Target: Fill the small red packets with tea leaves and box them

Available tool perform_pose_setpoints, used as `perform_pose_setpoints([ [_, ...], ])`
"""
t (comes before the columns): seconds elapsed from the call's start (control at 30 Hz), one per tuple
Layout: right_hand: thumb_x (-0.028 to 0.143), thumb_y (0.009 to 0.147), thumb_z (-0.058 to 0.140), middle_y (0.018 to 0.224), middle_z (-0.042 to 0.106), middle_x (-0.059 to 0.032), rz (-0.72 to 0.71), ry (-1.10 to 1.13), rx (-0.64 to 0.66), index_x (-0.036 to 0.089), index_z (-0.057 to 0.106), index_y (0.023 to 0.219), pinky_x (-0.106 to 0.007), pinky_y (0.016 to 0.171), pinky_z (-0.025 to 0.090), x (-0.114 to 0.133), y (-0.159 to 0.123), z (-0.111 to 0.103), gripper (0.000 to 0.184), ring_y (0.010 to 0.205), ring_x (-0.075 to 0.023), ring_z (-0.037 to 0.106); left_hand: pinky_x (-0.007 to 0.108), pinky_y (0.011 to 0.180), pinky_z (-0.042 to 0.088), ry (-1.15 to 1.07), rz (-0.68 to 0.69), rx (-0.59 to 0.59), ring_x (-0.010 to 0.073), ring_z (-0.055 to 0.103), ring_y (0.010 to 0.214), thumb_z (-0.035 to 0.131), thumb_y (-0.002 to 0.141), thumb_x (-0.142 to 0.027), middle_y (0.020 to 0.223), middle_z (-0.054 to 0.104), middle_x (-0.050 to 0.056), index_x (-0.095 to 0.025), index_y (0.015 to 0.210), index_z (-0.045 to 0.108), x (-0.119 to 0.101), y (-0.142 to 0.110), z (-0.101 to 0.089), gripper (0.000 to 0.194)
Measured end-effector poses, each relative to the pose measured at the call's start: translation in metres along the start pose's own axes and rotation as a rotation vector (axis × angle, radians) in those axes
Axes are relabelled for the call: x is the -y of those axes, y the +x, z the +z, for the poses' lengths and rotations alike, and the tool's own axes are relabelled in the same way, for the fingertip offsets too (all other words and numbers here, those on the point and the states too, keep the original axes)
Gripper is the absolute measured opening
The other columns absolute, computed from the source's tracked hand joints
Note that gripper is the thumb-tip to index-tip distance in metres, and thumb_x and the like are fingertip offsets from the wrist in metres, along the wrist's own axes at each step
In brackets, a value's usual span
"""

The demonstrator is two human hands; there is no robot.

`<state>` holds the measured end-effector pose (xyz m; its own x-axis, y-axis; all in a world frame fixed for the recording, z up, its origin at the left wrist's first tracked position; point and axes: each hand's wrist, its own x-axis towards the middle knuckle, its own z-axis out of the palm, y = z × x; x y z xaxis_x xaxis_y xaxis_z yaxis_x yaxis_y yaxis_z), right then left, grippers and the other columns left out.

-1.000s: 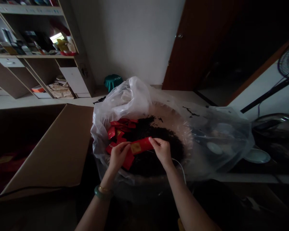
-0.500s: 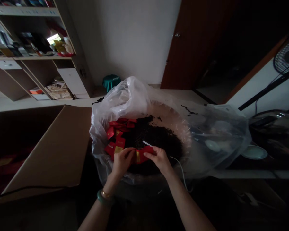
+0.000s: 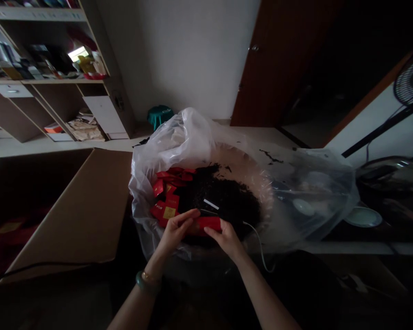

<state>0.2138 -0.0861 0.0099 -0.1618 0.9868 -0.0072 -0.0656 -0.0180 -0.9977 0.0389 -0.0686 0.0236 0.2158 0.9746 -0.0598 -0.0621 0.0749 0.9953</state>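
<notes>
My left hand [image 3: 174,233] and right hand [image 3: 229,239] pinch opposite ends of a red packet [image 3: 200,223], apparently to keep it level, over the dark heap's [image 3: 237,197] near side.

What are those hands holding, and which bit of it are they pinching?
A red packet: the left hand has its left end and the right hand its right end, both between fingers and thumb.

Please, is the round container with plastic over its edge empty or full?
Partly filled: the round container holds dark flakes and red packets, but bare surface shows at its far side.
</notes>
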Motion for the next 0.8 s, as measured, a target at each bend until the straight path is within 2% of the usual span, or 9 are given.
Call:
perform_pose_setpoints([
  [0.1,0.045,0.076,0.068,0.105,0.072,-0.0067,-0.024,0.075,-0.055,0.022,0.070,0.103,-0.046,0.096,0.047,-0.001,0.001,0.000,0.036,0.101,-0.0279,0.065,0.040,0.096,0.049,0.101,0.057,0.003,0.0259,0.064,0.107,0.060,0.079,-0.051,0.116,0.068,0.015,-0.013,0.119,0.063,-0.002,0.001,0.000,0.055],
  [0.23,0.046,0.074,0.071,0.103,0.073,-0.0065,0.067,0.101,0.176,0.021,0.071,0.103,-0.047,0.100,0.043,0.006,-0.002,-0.003,0.038,0.104,-0.0287,0.064,0.038,0.098,0.047,0.177,0.054,0.040,0.0246,0.063,0.109,0.052,0.084,-0.052,0.121,0.065,0.015,-0.011,0.126,0.058,-0.005,0.000,-0.001,0.058],
  [0.3,0.048,0.072,0.072,0.103,0.073,-0.0060,0.126,0.143,0.223,0.021,0.071,0.103,-0.047,0.101,0.041,0.007,-0.005,-0.004,0.041,0.104,-0.0278,0.064,0.038,0.099,0.045,0.183,0.045,0.067,0.0242,0.062,0.110,0.051,0.085,-0.050,0.121,0.065,0.015,-0.012,0.129,0.055,-0.005,-0.001,-0.003,0.059],
  [0.43,0.059,0.076,0.064,0.093,0.074,-0.0072,0.252,0.300,0.160,0.020,0.072,0.098,-0.047,0.096,0.044,-0.004,-0.007,-0.005,0.045,0.099,-0.0273,0.066,0.037,0.098,0.045,0.212,0.057,0.080,0.0218,0.062,0.107,0.047,0.088,-0.044,0.111,0.071,0.013,-0.013,0.135,0.048,0.002,-0.003,-0.008,0.057],
  [0.57,0.058,0.074,0.066,0.095,0.074,-0.0080,0.292,0.449,0.171,0.019,0.072,0.097,-0.045,0.096,0.045,-0.017,-0.006,-0.002,0.046,0.103,-0.0273,0.065,0.031,0.087,0.050,0.411,0.097,-0.075,0.0174,0.066,0.089,0.046,0.087,-0.037,0.099,0.074,0.007,-0.014,0.127,0.056,0.011,-0.004,-0.011,0.047],
  [0.7,0.056,0.068,0.073,0.093,0.075,-0.0074,0.304,0.470,0.043,0.017,0.072,0.092,-0.045,0.094,0.046,-0.019,-0.004,0.000,0.045,0.098,-0.0278,0.066,0.029,0.082,0.052,0.595,0.123,-0.065,0.0179,0.068,0.087,0.042,0.090,-0.034,0.097,0.073,0.007,-0.017,0.111,0.066,0.013,-0.004,-0.012,0.037],
  [0.8,0.060,0.069,0.070,0.091,0.075,-0.0076,0.298,0.427,0.039,0.018,0.072,0.091,-0.045,0.095,0.046,-0.014,0.000,-0.002,0.048,0.099,-0.0284,0.067,0.031,0.084,0.052,0.739,0.197,-0.097,0.0196,0.067,0.093,0.042,0.090,-0.029,0.102,0.072,0.008,-0.018,0.116,0.063,0.012,-0.004,-0.012,0.035],
])
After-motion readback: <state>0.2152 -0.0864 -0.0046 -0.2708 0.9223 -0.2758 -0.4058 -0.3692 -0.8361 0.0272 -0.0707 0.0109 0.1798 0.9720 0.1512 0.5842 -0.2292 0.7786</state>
